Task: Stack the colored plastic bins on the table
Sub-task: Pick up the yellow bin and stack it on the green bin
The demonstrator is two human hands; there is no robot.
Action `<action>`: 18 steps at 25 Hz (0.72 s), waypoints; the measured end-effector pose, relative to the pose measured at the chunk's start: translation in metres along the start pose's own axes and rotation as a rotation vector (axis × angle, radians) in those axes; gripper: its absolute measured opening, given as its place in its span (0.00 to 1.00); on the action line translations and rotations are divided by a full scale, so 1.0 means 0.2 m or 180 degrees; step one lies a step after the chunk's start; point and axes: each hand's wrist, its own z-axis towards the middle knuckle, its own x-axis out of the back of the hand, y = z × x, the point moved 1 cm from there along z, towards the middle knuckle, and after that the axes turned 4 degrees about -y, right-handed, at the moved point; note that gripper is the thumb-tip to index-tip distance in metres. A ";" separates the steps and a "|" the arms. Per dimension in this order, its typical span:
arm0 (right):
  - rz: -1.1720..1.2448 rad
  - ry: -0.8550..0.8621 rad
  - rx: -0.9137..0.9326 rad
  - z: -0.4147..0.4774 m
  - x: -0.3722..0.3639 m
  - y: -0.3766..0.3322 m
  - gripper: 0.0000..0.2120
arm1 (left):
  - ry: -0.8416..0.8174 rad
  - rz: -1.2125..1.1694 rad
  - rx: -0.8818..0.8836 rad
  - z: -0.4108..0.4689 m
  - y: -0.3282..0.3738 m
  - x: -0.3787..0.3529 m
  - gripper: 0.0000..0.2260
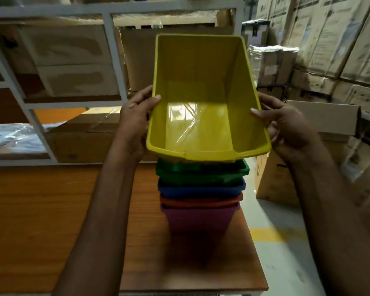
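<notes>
Yellow in colour, the top bin (201,92) is held just over the green bin (201,171), blue bin (201,189), red bin (201,200) and purple bin (199,218) nested on the wooden table (51,210), long axis running away from the wearer, open mouth tilted toward the camera, side rims pinched by the left hand (135,122) and right hand (286,129).

No text, label, brand or number can be read. The cardboard cartons (333,37) stacked along the right edge carry dark printed panels. The floor carton (271,178) beside the surface bears a curved mark. All of this print is too blurred to make out.
</notes>
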 end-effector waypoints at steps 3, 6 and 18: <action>-0.0002 0.0004 -0.0303 0.09 0.06 0.07 0.19 | 0.0093 0.0021 0.0378 0.06 -0.09 0.02 0.15; 0.0003 -0.0007 -0.0700 0.10 0.06 0.13 0.11 | 0.0142 0.0074 0.0683 0.11 -0.20 0.05 0.15; -0.0748 0.0443 -0.1057 0.19 0.08 0.31 0.13 | 0.0224 0.0594 0.1143 0.14 -0.43 0.15 0.06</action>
